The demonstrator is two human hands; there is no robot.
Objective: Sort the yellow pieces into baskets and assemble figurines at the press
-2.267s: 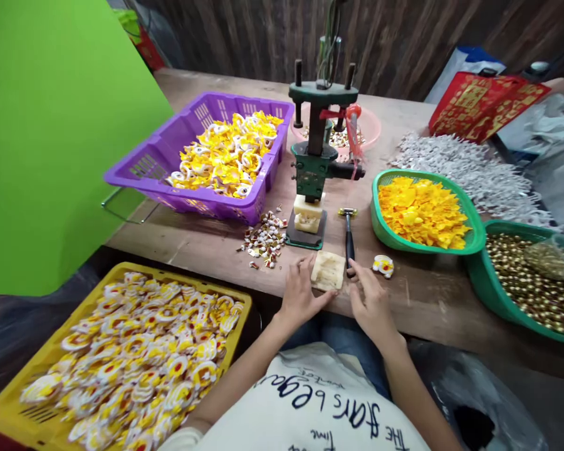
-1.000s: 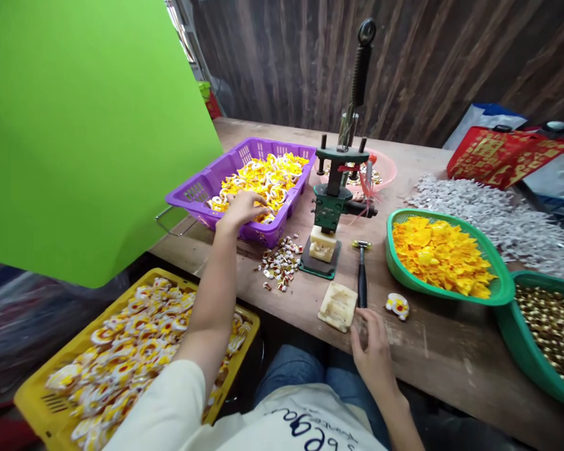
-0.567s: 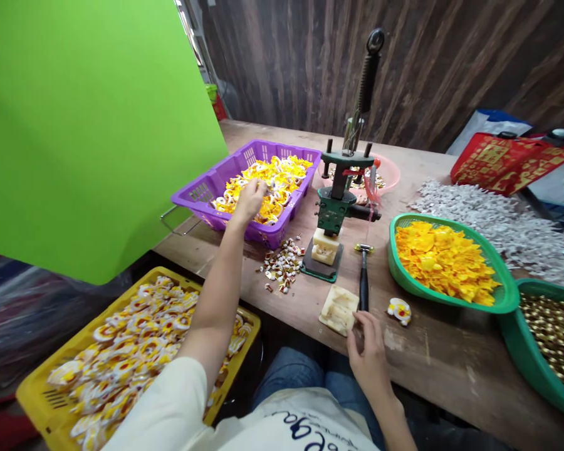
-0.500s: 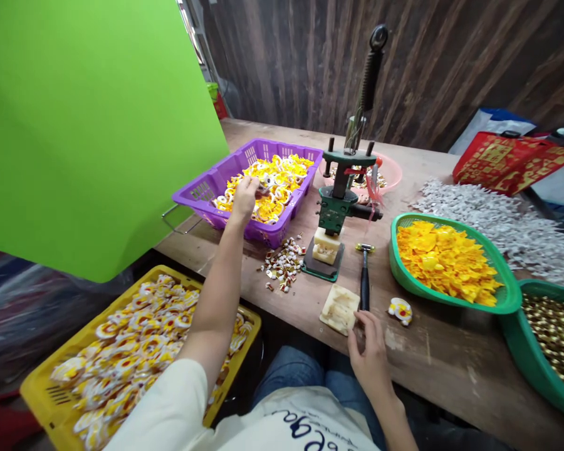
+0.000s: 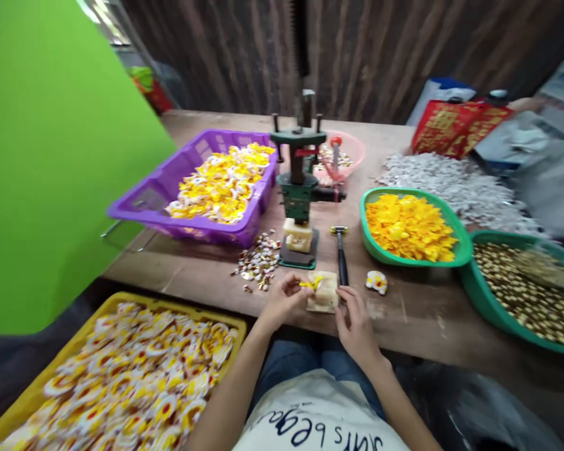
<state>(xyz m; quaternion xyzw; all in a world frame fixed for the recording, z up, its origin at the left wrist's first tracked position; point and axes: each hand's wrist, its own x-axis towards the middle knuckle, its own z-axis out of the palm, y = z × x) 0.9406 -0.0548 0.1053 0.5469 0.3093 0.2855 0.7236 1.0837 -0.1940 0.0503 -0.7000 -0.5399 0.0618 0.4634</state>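
Observation:
My left hand (image 5: 282,302) is closed, pinching a small yellow plastic piece (image 5: 312,284) over the left side of a cream-coloured block (image 5: 328,295) with a hollowed top. At that block's right edge is my right hand (image 5: 357,326), its fingers apart and bent, close to the handle end of a small hammer (image 5: 342,263). Behind the block stands a green hand press (image 5: 297,194) with a second cream block (image 5: 297,235) on its base. To the right of the hammer lies a white and yellow piece (image 5: 376,282) with a red spot.
Left of the press sit a purple basket (image 5: 141,210) of yellow-white pieces and a pile of tiny parts (image 5: 258,260). Green baskets (image 5: 370,245) of yellow pieces and gold beads (image 5: 521,294) stand right. A yellow crate (image 5: 164,302) is low left.
My left hand has come from the purple basket to the cream block, bringing a yellow piece. The right hand stays by the block and hammer handle. The view has shifted.

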